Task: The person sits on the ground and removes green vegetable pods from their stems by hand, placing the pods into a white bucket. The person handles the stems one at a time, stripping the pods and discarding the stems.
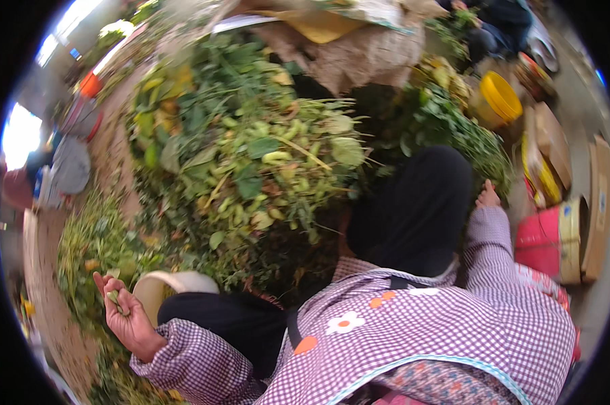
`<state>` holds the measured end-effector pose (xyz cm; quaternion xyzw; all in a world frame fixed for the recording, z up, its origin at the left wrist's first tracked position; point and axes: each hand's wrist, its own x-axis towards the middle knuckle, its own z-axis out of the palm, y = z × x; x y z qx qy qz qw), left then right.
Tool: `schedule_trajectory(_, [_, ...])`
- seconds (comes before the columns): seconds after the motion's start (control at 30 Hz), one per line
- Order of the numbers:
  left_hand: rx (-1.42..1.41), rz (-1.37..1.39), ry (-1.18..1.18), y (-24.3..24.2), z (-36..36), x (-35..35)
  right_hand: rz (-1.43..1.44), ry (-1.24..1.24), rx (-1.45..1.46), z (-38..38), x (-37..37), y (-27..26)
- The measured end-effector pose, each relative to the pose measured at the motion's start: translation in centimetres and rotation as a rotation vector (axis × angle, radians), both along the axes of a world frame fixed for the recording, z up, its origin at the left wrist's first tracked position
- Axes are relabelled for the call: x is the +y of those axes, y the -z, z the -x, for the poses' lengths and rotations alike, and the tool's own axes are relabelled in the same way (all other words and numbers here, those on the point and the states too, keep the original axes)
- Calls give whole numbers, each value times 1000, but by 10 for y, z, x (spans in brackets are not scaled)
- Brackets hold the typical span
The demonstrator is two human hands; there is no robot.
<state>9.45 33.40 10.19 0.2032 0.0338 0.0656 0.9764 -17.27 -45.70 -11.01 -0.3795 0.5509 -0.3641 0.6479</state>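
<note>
At the lower left my left hand (127, 319) is raised with its fingers curled around a few green bean pods (115, 299). Just beside it, partly behind my left leg, stands a white plastic bucket (196, 281). My right hand (488, 196) reaches out past my bent right knee to the edge of a bundle of green leafy stalks (452, 121). Whether its fingers grip any stalks is unclear. Before me lies a big heap of pulled bean plants (254, 157), with plump pods, green and yellowing leaves and stems.
A woven sack (355, 55) lies beyond the heap. To the right are a yellow bucket (498, 98), cardboard (553, 147) and a pink-and-cream bucket (540, 243). Another person (500, 28) is at the upper right. More cut plants (94, 248) cover the ground at left.
</note>
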Motion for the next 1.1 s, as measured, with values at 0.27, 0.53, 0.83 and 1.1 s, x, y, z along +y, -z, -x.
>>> schedule_trajectory(0.27, [364,-345,-373,111,10,136,667,-847,15,-191,152,-222])
schedule_trajectory(0.53, [676,-890,-359,182,51,176,1240,-1519,26,-343,285,-228])
schedule_trajectory(0.83, [234,-382,-82,61,7,104,1278,-1562,322,-396,343,-162])
schedule_trajectory(1.1, [-71,-611,204,-36,-27,-112,1118,-1484,-168,-373,351,-214])
